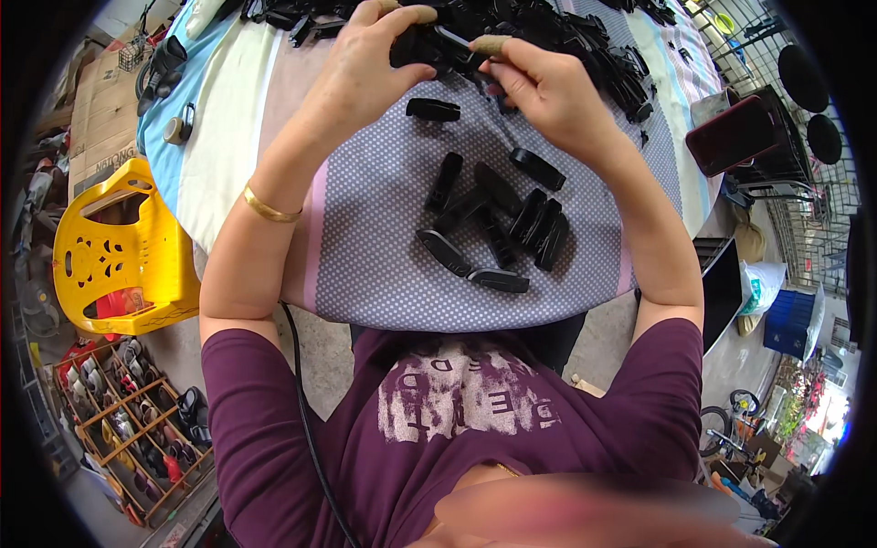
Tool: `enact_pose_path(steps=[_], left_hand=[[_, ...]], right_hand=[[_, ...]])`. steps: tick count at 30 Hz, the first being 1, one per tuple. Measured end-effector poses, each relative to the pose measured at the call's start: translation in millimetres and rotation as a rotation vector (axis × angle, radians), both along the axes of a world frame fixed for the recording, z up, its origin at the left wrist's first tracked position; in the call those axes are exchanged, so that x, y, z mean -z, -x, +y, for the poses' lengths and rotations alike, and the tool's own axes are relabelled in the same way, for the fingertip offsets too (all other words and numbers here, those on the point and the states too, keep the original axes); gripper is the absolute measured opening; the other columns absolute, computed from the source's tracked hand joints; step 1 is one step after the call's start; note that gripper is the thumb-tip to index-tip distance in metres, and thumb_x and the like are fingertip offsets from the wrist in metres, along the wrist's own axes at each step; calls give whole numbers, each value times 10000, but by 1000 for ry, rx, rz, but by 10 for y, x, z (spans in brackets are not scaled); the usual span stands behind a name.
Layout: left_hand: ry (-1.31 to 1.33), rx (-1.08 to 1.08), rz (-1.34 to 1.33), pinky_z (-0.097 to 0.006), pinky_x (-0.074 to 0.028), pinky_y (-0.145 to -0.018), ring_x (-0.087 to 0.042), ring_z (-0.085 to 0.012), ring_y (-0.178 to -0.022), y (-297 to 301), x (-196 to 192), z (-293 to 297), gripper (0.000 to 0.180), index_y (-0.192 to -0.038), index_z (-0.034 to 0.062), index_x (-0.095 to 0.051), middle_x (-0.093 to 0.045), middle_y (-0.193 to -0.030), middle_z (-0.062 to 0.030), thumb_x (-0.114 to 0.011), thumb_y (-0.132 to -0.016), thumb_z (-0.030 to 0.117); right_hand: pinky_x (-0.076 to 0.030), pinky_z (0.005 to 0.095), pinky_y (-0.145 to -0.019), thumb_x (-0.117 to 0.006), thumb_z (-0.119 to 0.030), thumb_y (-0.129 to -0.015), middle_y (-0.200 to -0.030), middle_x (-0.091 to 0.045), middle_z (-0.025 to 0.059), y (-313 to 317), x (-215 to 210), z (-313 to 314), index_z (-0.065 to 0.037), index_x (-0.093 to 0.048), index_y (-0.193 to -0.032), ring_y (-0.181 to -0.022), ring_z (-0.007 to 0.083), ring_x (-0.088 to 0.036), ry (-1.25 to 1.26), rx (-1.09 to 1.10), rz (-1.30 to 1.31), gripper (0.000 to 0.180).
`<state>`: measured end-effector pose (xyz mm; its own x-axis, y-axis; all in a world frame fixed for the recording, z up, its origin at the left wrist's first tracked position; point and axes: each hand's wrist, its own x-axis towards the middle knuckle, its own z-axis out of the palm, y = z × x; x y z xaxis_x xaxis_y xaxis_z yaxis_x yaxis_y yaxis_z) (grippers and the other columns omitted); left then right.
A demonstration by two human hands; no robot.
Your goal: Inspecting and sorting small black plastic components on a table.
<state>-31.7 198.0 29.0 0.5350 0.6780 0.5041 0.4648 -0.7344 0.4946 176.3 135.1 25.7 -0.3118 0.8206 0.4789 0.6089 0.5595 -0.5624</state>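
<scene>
My left hand (pixel 361 73) is over the near edge of a big pile of black plastic parts (pixel 575 46). Its thumb and index finger are spread apart with nothing plainly between them. My right hand (pixel 553 91) is closed in a pinch beside the pile; what it grips is too dark and small to make out. Tan covers sit on fingertips of both hands. Between the hands lies a black piece with a shiny edge (pixel 452 41). Closer to me, several curved black pieces (pixel 498 187) are scattered on the dotted grey cloth (pixel 365 247). A lone black piece (pixel 433 110) rests below my left hand.
A yellow plastic chair (pixel 169 274) stands at the table's left. Near the left edge lies a small round object (pixel 178 126). A dark red phone (pixel 735 135) is at the right edge. A black cable (pixel 297 365) hangs by my left side. A shoe rack (pixel 137 429) stands lower left.
</scene>
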Motion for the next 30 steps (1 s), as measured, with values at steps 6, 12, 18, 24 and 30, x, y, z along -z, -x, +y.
enact_pose_path(steps=[6, 12, 18, 24, 30], left_hand=[[142, 176, 332, -354, -457, -836, -564, -280, -942, 69, -55, -183, 329, -991, 27, -627, -580, -947, -118, -706, -684, 115], [192, 111, 107, -321, -497, -760, -616, -252, -824, -69, 121, -154, 305, -1031, 1, -615, -598, -896, -117, -640, -731, 51], [1134, 324, -703, -284, -524, -781, -623, -164, -852, -101, 157, -101, 268, -1071, -47, -585, -622, -983, -105, -618, -821, 44], [1037, 387, -812, -270, -523, -783, -629, -162, -820, -140, 166, -162, 280, -1083, -35, -586, -636, -935, -88, -631, -818, 42], [723, 280, -593, -251, -520, -775, -632, -142, -817, -143, 112, -230, 275, -1081, -38, -597, -652, -914, -88, -628, -816, 31]], right_hand=[[-517, 249, -719, -570, -44, -846, -908, -659, 135, 52, 12, -54, 20, -613, -1015, -800, 179, -655, 50, -8, 8, 186], [-519, 258, -720, -585, -22, -815, -904, -652, 127, 121, 92, -42, 10, -630, -988, -813, 211, -652, -198, -39, -63, 182], [-494, 212, -620, -589, -36, -834, -858, -648, 86, 102, 104, -54, 15, -631, -992, -717, 121, -619, -120, 65, 112, 171], [-466, 217, -577, -599, -72, -837, -808, -655, 79, 105, 93, -85, 10, -646, -987, -652, 102, -586, 103, 92, 437, 178], [-471, 224, -581, -593, -69, -840, -800, -651, 76, 148, 58, -118, 17, -641, -1001, -659, 102, -589, 81, 90, 497, 188]])
